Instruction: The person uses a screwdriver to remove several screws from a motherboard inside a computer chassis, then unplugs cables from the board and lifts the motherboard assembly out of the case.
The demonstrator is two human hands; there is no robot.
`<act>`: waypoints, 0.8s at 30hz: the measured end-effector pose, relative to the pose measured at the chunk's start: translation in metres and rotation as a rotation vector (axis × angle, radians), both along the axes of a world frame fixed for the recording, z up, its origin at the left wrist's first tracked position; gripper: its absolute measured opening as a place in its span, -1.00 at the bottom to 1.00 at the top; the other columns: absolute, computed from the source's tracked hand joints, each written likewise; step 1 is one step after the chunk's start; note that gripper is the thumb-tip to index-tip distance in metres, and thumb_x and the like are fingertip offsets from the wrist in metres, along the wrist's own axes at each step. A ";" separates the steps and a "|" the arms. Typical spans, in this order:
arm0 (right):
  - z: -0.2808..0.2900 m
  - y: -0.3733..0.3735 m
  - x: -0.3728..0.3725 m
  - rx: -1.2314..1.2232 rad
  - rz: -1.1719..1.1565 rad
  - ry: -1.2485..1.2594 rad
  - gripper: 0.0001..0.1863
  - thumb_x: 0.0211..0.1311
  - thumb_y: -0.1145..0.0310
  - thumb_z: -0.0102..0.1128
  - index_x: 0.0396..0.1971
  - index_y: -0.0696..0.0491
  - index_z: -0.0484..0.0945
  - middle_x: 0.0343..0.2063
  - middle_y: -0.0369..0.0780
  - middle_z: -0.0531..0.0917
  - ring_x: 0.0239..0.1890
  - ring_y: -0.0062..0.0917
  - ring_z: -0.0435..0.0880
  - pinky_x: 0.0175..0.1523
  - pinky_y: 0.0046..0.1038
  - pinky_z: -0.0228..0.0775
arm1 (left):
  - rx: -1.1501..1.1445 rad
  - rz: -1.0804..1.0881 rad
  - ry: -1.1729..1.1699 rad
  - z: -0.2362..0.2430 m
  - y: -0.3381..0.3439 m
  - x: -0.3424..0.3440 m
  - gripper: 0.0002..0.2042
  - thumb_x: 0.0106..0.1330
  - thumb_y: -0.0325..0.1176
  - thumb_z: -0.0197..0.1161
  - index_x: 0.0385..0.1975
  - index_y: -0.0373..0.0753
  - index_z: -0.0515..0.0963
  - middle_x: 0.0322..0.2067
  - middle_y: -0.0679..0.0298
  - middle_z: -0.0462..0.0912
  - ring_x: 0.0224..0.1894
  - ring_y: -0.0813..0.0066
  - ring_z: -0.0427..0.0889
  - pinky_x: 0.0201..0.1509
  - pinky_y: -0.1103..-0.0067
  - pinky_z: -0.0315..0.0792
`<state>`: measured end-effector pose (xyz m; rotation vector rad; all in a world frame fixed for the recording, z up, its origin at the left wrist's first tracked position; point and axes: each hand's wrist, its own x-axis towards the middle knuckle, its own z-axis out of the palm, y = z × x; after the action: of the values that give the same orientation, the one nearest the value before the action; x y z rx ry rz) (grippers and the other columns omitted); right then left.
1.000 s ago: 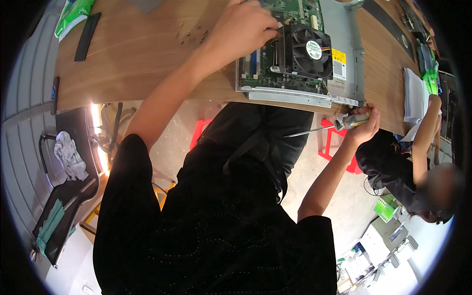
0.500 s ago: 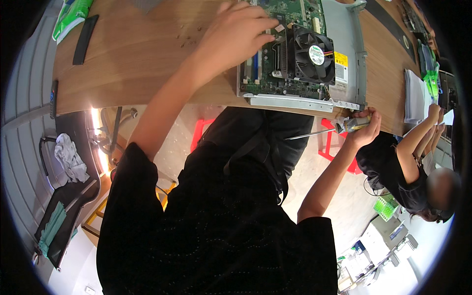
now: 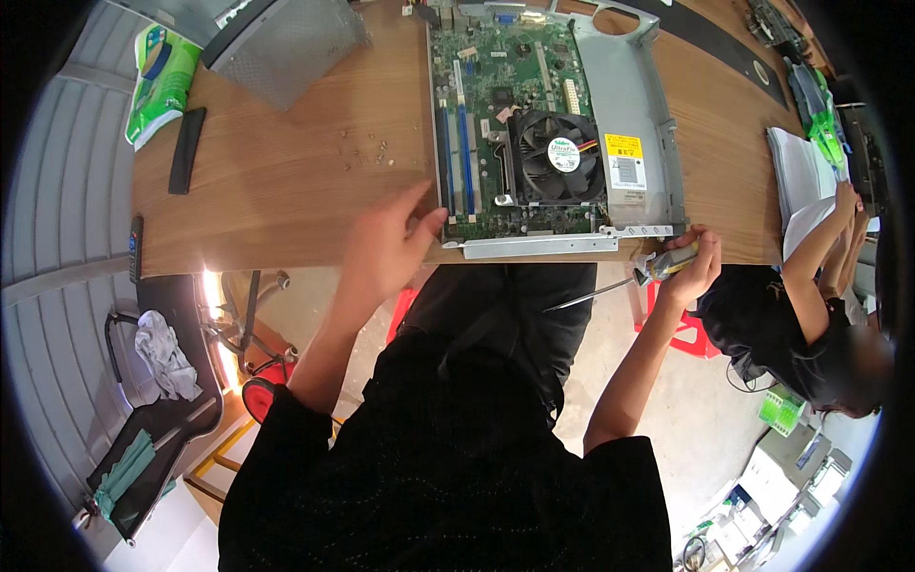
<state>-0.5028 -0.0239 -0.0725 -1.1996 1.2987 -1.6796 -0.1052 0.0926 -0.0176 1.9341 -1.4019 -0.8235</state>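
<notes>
An open metal computer case (image 3: pixel 624 105) lies on the table in front of me, with a green motherboard (image 3: pixel 519 71) inside it. A black cooling fan (image 3: pixel 534 172) sits over the lower middle of the board, and blue-and-white memory slots (image 3: pixel 465 153) run along its left side. My left hand (image 3: pixel 381 248), slightly blurred, is beside the case's lower left corner, thumb and forefinger apart and nothing between them. Just below the lower right corner, my right hand (image 3: pixel 701 267) grips a screwdriver (image 3: pixel 658 267) by its yellow-and-grey handle. Its thin shaft points left over my lap.
Several small screws (image 3: pixel 381 153) lie loose on the wooden table (image 3: pixel 286 210). Farther left are a black strip (image 3: pixel 188 151), a green-and-white packet (image 3: pixel 167 91) and a grey metal panel (image 3: pixel 295 48). At the right, another person (image 3: pixel 810 296) works beside stacked papers (image 3: pixel 801 181).
My left hand has come off the board and moved down and left to the case's edge. The view has shifted, showing more of the table's far side. The screwdriver stays in my right hand.
</notes>
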 end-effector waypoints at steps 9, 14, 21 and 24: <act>0.023 0.010 0.006 0.419 -0.056 0.313 -0.53 0.46 0.23 0.10 0.22 0.22 0.55 -0.63 -0.24 0.62 -0.57 -0.55 0.61 -0.40 -0.46 0.43 | -0.050 0.030 -0.109 0.003 -0.014 -0.019 -0.77 0.46 -0.31 0.16 -0.04 -0.28 0.59 -0.41 -0.16 0.63 -0.33 -0.26 0.62 -0.25 0.08 0.45; 0.028 0.002 0.006 0.507 -0.042 0.615 -0.57 0.43 0.15 0.14 0.02 0.23 0.63 -0.59 -0.14 0.67 -0.51 -0.51 0.68 -0.34 -0.37 0.45 | -0.075 -0.057 -0.136 -0.006 -0.010 -0.020 -0.77 0.45 -0.33 0.15 -0.03 -0.31 0.57 -0.36 -0.18 0.65 -0.29 -0.28 0.63 -0.21 0.05 0.46; 0.039 -0.027 -0.048 0.569 -0.038 0.484 -0.64 0.42 0.08 0.20 -0.28 0.13 0.57 -0.62 -0.24 0.60 -0.57 -0.58 0.63 -0.42 -0.49 0.41 | -0.261 -0.175 -0.105 -0.010 -0.012 -0.079 -0.62 0.42 -0.31 0.22 0.15 -0.37 0.53 -0.30 -0.18 0.68 -0.26 -0.22 0.66 -0.16 0.14 0.53; 0.041 -0.014 -0.089 0.643 -0.033 0.477 -0.67 0.44 0.13 0.19 -0.26 0.14 0.58 -0.59 -0.25 0.60 -0.57 -0.59 0.62 -0.43 -0.50 0.40 | -0.138 -0.256 -0.069 -0.005 -0.005 -0.105 -0.58 0.41 -0.29 0.24 0.17 -0.41 0.51 -0.32 -0.13 0.69 -0.29 -0.17 0.69 -0.19 0.16 0.53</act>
<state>-0.5923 -0.0384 -0.0316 -1.1992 1.9570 -0.8799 -0.2106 0.0874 -0.0228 1.7166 -1.7263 -0.7583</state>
